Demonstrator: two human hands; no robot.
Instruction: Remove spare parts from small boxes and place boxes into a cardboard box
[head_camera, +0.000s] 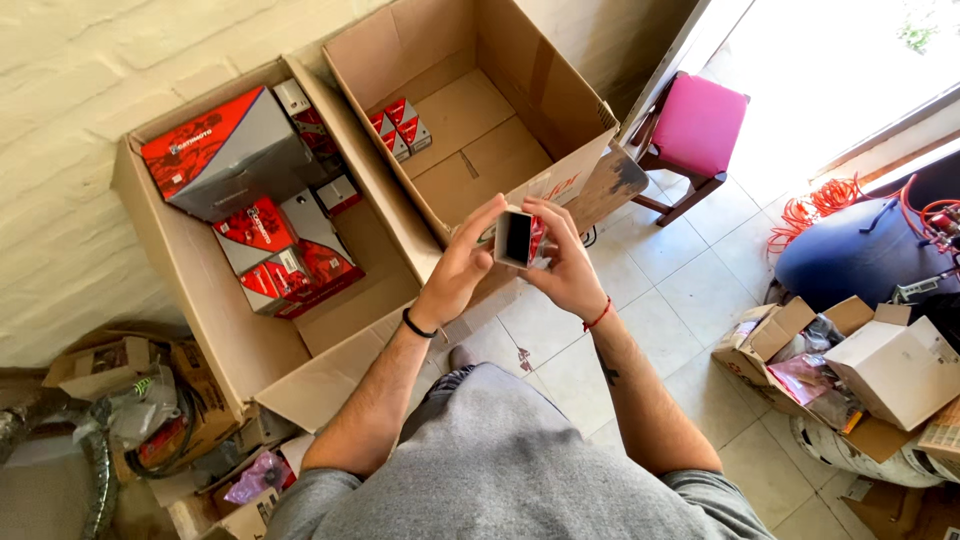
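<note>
Both hands hold one small red and grey box (519, 238) in front of me, its open end facing up and its inside dark. My left hand (463, 264) grips its left side; a black band is on that wrist. My right hand (566, 262) grips the right side, with a red string on the wrist. The box hangs over the near rim of a large open carton (560, 110), which has two small red and grey boxes (400, 127) at its far left. To the left, a second open carton (190, 290) holds several red and grey boxes (262, 200) of different sizes.
A pink stool (693, 135) stands by the bright doorway. At right are a blue tank (850, 255), orange cord (822, 205) and a pile of opened cardboard boxes (880, 370). More cardboard and bags (140, 400) lie at lower left. The floor is pale tile.
</note>
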